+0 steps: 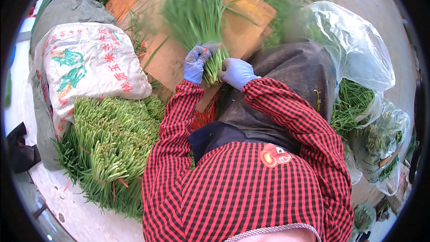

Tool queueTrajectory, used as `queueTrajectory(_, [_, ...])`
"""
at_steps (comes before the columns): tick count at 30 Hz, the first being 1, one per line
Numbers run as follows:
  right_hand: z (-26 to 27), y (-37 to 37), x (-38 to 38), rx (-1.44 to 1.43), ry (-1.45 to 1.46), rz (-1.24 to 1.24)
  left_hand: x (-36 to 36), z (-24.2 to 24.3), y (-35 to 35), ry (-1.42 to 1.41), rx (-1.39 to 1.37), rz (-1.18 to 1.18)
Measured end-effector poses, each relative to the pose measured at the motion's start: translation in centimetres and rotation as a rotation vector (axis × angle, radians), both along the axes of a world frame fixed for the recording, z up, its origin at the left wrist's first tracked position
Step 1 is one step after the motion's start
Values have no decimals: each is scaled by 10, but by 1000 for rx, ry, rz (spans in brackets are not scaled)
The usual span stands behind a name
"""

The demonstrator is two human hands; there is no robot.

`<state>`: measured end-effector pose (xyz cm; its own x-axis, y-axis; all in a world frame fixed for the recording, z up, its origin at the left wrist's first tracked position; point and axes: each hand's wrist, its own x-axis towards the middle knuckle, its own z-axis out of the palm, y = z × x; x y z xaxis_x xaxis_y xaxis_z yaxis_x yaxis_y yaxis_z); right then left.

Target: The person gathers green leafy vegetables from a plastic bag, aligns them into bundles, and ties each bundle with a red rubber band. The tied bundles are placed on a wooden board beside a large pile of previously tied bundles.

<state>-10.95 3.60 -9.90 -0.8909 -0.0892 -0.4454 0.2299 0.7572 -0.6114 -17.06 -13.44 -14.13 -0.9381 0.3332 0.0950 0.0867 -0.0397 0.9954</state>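
A loose bunch of garlic chives (200, 13) slants up and away in front of me, its leafy tops blurred and its pale cut stem ends (213, 70) towards me. My left hand (195, 62), in a blue-violet glove, grips the bunch on its left side near the stems. A bit of red tie (211, 46) shows beside the left fingers; whether it circles the bunch is unclear. My right hand (238, 73), gloved alike, has its fingers curled on the stems at the lower right edge; the fingertips are partly hidden. Beneath the bunch is a worn board (168, 64).
Tied chive bundles (111, 141) are stacked at left, below a white woven sack (90, 64) with printing. Red ties (205, 117) lie under my arms. A dark apron (285, 77) covers my lap. Clear plastic bags (356, 43) with greens (352, 104) stand at right. Loose chives (268, 0) lie beyond.
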Motion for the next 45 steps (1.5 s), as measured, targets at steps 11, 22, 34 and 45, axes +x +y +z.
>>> queueTrajectory(11, [-1,10,5,-61,-41,110,7,5,20,479,-493,40])
queueTrajectory(22, [2,-12,-13,-69,163,295,-17,73,-1,-183,477,247])
queueTrajectory(34, [2,-20,-25,-1613,-761,-220,56,84,16,604,-392,125])
queueTrajectory(45, [-29,-6,-21,-572,-96,25,26,51,-25,108,-1427,22])
